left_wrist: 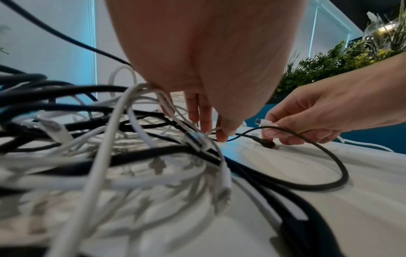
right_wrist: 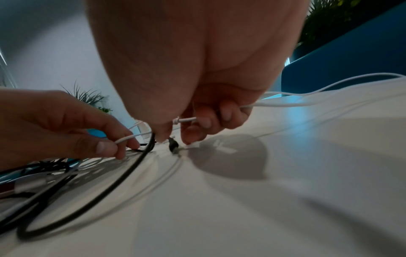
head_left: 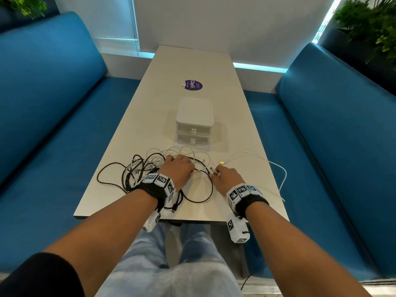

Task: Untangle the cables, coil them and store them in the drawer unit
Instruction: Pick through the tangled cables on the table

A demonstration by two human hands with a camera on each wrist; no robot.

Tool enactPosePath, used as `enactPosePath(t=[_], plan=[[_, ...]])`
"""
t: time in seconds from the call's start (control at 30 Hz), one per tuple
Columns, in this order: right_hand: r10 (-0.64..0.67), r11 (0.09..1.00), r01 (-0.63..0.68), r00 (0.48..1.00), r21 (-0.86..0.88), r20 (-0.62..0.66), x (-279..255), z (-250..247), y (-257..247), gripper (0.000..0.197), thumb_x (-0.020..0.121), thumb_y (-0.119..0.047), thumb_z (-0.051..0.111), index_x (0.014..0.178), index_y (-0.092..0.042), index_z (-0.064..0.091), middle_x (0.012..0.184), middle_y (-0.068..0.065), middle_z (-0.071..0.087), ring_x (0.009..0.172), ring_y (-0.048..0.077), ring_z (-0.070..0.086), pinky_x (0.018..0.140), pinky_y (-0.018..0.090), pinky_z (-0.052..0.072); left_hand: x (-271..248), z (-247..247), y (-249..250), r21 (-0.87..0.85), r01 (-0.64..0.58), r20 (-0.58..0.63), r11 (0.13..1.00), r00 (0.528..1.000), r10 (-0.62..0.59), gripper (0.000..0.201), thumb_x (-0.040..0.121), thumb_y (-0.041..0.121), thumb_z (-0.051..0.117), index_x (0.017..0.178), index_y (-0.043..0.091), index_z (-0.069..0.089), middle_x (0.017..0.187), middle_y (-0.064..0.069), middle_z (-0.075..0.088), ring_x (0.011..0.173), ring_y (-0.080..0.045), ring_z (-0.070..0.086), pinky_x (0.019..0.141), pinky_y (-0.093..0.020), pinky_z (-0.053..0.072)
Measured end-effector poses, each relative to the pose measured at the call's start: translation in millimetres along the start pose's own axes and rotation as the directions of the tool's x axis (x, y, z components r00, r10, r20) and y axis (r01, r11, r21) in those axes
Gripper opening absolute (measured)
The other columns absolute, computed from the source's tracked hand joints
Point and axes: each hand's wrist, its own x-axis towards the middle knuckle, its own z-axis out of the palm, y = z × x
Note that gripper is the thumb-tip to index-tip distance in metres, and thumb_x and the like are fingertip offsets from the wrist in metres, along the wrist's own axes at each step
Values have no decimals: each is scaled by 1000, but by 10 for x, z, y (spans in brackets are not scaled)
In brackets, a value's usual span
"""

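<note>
On the counter (head_left: 246,125), the tangled cables (head_left: 139,170) lie at six o'clock from the drawer unit (head_left: 194,122). The left hand (head_left: 179,170) pinches a white strand (right_wrist: 129,138) at the tangle's three o'clock edge; the right hand (head_left: 227,179) curls around a white cable (right_wrist: 285,104).

The left hand (head_left: 179,169) covers the middle of the cable pile (head_left: 150,168), so the cables under it are hidden. In the left wrist view the near cables (left_wrist: 110,173) are blurry and run off the left edge. The right hand (right_wrist: 197,87) hides part of the white cable (right_wrist: 285,104) it holds. The drawers (head_left: 194,133) are shut, so their insides cannot be seen.
</note>
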Motion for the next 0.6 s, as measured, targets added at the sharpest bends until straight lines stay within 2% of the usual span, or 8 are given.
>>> enactPosePath(t=[0.07, 0.13, 0.23, 0.3, 0.4, 0.47, 0.6], plan=[[1, 1000, -1, 1000, 23, 0, 14, 17, -16, 38, 100, -46, 42, 115, -14, 57, 109, 13, 64, 95, 31, 61, 73, 31, 42, 9, -21, 2, -22, 11, 8, 1000, 1000, -11, 20, 100, 22, 44, 108, 24, 62, 123, 4, 55, 122, -19, 41, 98, -43, 29], [-1, 1000, 1, 1000, 6, -3, 13, 28, -22, 34, 99, -44, 46, 114, -14, 56, 107, 11, 63, 93, 30, 61, 72, 30, 42, 2, -30, 31, -21, 11, 5, 1000, 1000, -11, 21, 99, 22, 46, 114, 26, 61, 127, 4, 54, 124, -20, 40, 99, -44, 28], [-27, 999, 27, 1000, -25, -1, 13, 35, -64, 26, 96, -34, 53, 110, -13, 57, 107, 9, 63, 94, 29, 61, 72, 31, 44, -6, -34, 130, -58, 5, -85, 998, 996, -10, 34, 97, 20, 49, 131, 23, 50, 139, 2, 47, 132, -21, 37, 106, -44, 27], [-50, 998, 49, 999, -39, -21, 14, 29, -113, 20, 96, -27, 52, 108, -12, 56, 108, 11, 61, 94, 30, 60, 71, 32, 44, 2, -56, 214, -115, -40, -132, 993, 991, 25, 38, 97, 14, 49, 134, 21, 47, 144, 2, 43, 133, -21, 36, 107, -42, 28], [-43, 998, 47, 995, 40, -88, -21, -39, -112, 14, 94, -22, 48, 106, -15, 44, 84, 6, 57, 76, 31, 58, 62, 33, 43, 26, -55, 304, -165, -95, -142, 982, 987, 72, 43, 95, 4, 47, 135, 23, 48, 145, 4, 45, 133, -21, 38, 106, -40, 31], [-24, 997, 33, 994, 74, -110, -58, -121, -65, 15, 93, -24, 47, 106, -19, 42, 76, 5, 55, 70, 31, 57, 60, 33, 43, 50, -42, 348, -159, -62, -128, 985, 991, 42, 44, 99, 8, 45, 139, 27, 46, 144, 7, 48, 133, -20, 39, 106, -41, 29], [-92, 981, 106, 992, 162, -92, -104, -231, 21, 12, 88, -24, 52, 99, -20, 49, 81, 8, 63, 72, 31, 61, 67, 40, 53, 121, -97, 445, -129, 32, 12, 991, 999, -31, 38, 102, 19, 38, 138, 28, 45, 128, 3, 58, 122, -26, 46, 101, -46, 30]])
